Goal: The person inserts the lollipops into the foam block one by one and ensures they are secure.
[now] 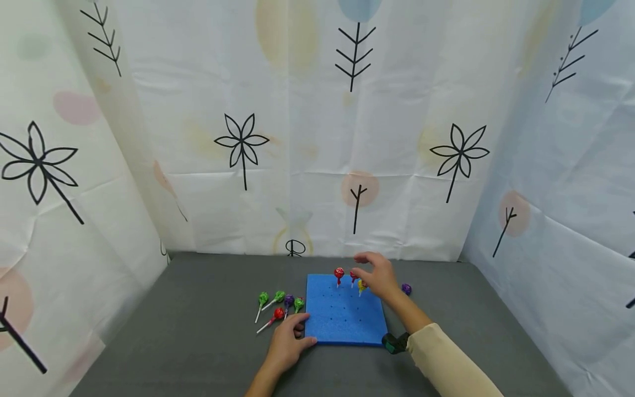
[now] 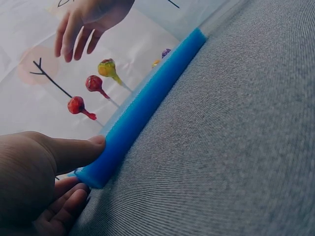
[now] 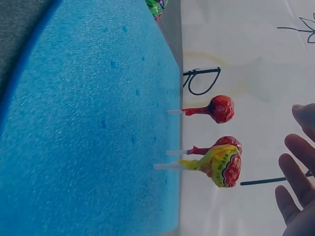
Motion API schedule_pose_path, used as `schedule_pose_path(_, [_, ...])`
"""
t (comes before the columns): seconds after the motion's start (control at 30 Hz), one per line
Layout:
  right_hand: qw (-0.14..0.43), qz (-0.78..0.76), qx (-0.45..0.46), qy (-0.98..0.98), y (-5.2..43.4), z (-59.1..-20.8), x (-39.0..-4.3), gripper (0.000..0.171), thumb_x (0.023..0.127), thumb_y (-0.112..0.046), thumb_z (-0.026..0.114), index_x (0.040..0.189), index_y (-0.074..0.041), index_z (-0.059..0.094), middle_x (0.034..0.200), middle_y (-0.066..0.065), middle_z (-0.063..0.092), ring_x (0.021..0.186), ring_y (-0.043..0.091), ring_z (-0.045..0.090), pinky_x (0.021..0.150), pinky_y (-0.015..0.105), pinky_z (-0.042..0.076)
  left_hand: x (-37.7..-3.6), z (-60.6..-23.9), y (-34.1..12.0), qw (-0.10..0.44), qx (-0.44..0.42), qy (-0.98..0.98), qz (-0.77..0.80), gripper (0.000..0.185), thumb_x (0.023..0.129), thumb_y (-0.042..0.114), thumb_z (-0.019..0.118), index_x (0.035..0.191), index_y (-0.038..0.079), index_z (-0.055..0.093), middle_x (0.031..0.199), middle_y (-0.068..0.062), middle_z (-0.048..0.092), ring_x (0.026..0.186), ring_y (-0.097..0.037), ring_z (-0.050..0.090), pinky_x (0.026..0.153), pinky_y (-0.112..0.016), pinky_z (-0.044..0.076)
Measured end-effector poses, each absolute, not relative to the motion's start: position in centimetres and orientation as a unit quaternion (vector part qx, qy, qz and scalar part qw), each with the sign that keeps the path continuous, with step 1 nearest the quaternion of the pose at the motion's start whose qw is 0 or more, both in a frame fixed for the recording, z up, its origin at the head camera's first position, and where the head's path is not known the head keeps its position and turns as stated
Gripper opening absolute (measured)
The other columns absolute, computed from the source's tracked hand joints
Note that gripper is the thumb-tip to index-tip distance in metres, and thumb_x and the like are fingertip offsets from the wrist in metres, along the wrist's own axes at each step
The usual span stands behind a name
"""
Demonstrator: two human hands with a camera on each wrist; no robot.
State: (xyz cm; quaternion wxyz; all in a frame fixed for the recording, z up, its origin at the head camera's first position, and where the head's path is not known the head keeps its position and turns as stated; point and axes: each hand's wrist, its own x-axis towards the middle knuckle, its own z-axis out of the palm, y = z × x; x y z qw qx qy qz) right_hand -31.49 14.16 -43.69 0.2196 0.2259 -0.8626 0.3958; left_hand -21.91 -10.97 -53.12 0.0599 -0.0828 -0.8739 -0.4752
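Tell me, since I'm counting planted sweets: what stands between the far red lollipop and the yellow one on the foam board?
One more red lollipop stands between the far red lollipop and the yellow lollipop on the blue foam board, clearest in the right wrist view.

Upright lollipops (image 1: 339,273) crowd foam block (image 1: 342,322) far edge; near rows free.

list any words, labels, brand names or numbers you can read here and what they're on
No readable text in any view.
Yellow wrapped lollipop standing in the blue foam board: printed red and green pattern on the wrapper, no legible letters.
Red wrapped lollipops: wrapper print too blurred to read.
Loose lollipops on the grey mat: too small to read.
White patterned curtain: only drawn leaves, flowers and twigs, no words or numbers.
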Motion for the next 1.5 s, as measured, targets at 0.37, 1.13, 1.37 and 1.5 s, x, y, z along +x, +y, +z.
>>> schedule_pose_path(0.37, [0.235, 0.417, 0.224, -0.849, 16.3, -44.4, -30.2, 0.029, 0.083, -0.004, 0.076, 0.11, -0.001, 0.068, 0.11, 0.013, 0.066, 0.103, 0.032, 0.059, 0.089, 0.054, 0.046, -21.9, -53.3, -11.0, 0.06, -0.083, -0.872, -0.478, 0.054, 0.072, 0.013, 0.086, 0.121, 0.004, 0.065, 0.107, -0.007, 0.061, 0.087, -0.019, 0.058, 0.073, -0.034, 0.05])
schedule_pose_path(1.13, [0.286, 0.438, 0.157, -0.837, 19.0, -46.9, -28.9, 0.026, 0.081, 0.0, 0.077, 0.105, 0.001, 0.068, 0.109, 0.017, 0.064, 0.105, 0.036, 0.056, 0.088, 0.055, 0.044, -21.9, -53.1, -10.9, 0.057, -0.08, -0.874, -0.476, 0.055, 0.072, 0.013, 0.086, 0.121, 0.003, 0.065, 0.108, -0.008, 0.061, 0.088, -0.02, 0.059, 0.073, -0.035, 0.051])
schedule_pose_path(1.37, [0.301, 0.431, 0.132, -0.84, 19.8, -48.6, -28.6, 0.028, 0.078, 0.0, 0.079, 0.104, 0.002, 0.069, 0.111, 0.02, 0.064, 0.098, 0.036, 0.055, 0.081, 0.053, 0.042, -21.9, -53.1, -10.9, 0.063, -0.084, -0.875, -0.473, 0.055, 0.072, 0.013, 0.086, 0.121, 0.003, 0.065, 0.108, -0.008, 0.061, 0.088, -0.02, 0.059, 0.073, -0.034, 0.051])
schedule_pose_path(1.5, [0.309, 0.436, 0.121, -0.837, 20.2, -49.4, -28.6, 0.027, 0.076, 0.002, 0.079, 0.101, 0.003, 0.069, 0.11, 0.022, 0.065, 0.103, 0.04, 0.055, 0.087, 0.054, 0.04, -21.9, -53.2, -10.9, 0.066, -0.087, -0.875, -0.472, 0.055, 0.072, 0.012, 0.086, 0.121, 0.003, 0.065, 0.107, -0.008, 0.061, 0.087, -0.019, 0.059, 0.072, -0.033, 0.051])
